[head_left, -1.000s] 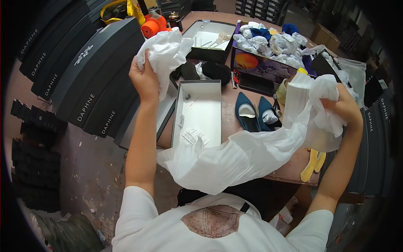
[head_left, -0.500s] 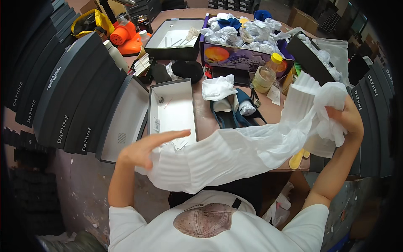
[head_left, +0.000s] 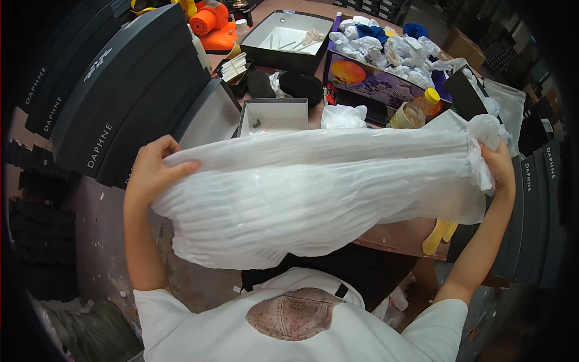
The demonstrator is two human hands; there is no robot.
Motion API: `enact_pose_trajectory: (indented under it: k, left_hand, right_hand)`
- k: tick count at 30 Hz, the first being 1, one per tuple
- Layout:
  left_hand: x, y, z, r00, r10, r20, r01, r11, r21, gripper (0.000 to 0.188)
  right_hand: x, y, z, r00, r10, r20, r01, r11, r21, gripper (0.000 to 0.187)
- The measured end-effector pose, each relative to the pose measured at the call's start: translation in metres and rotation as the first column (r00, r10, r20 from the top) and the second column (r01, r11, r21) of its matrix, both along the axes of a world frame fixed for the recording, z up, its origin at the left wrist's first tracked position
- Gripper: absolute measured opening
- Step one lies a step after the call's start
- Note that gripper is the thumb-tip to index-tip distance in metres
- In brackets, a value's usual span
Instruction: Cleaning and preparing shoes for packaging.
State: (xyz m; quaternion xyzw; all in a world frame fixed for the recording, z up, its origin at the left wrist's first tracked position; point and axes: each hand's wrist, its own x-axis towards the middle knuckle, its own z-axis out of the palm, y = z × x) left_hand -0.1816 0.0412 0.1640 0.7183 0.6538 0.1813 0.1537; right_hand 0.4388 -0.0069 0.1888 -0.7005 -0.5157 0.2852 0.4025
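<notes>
White tissue paper (head_left: 289,193) spans the air between your two hands, above the near edge of the desk (head_left: 392,236) and in front of your shirt. Your left grip (head_left: 154,169) is narrow, thumb and fingers pinching the sheet's upper left corner; your right grip (head_left: 499,163) closes around the bunched far end.

A tear looks like the chief risk: the paper appears thin, and a hard outward pull would load that gathered right end and the small pinch at the left. The corner could also slip from under your thumb, since only a little of it seems caught there, and the broad side would drop. Just beyond the sheet's right part is a yellow-capped bottle (head_left: 427,104); a wide swing of paper or wrist could knock it. The low hem, hanging unheld, could snag on the desk's edge near the yellow strips (head_left: 433,238).

The sheet's long axis runs left to right across your body, its upper edge rising slightly toward your right. Pleats follow much the same line. The spread end points left, toward the dark boxes (head_left: 90,120); the gathered end points right, and the loose hem hangs toward you.
</notes>
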Motion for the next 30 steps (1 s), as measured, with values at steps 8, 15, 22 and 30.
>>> enact_pose_trajectory:
  k: [8, 15, 22, 30]
  left_hand:
    - [0.090, 0.055, 0.007, 0.578, 0.350, -0.737, 0.435, 0.632, 0.641, 0.059]
    - [0.163, -0.032, -0.075, 0.732, -0.437, -0.522, 0.538, 0.842, 0.049, 0.071]
    - [0.128, 0.021, -0.132, 0.784, -0.512, -0.350, 0.462, 0.859, -0.221, 0.080]
    - [0.114, 0.053, -0.175, 0.812, -0.547, -0.204, 0.527, 0.837, -0.148, 0.037]
  right_hand:
    - [-0.079, 0.022, -0.050, 0.997, 0.076, -0.030, -0.077, 0.997, -0.027, 0.033]
    - [-0.086, 0.033, -0.052, 0.999, 0.028, 0.019, -0.025, 0.986, -0.163, 0.026]
    - [-0.062, 0.024, -0.036, 0.652, -0.054, 0.756, 0.085, 0.996, -0.002, 0.032]
    - [-0.307, 0.045, -0.005, 0.328, 0.725, 0.606, -0.735, 0.598, -0.318, 0.026]
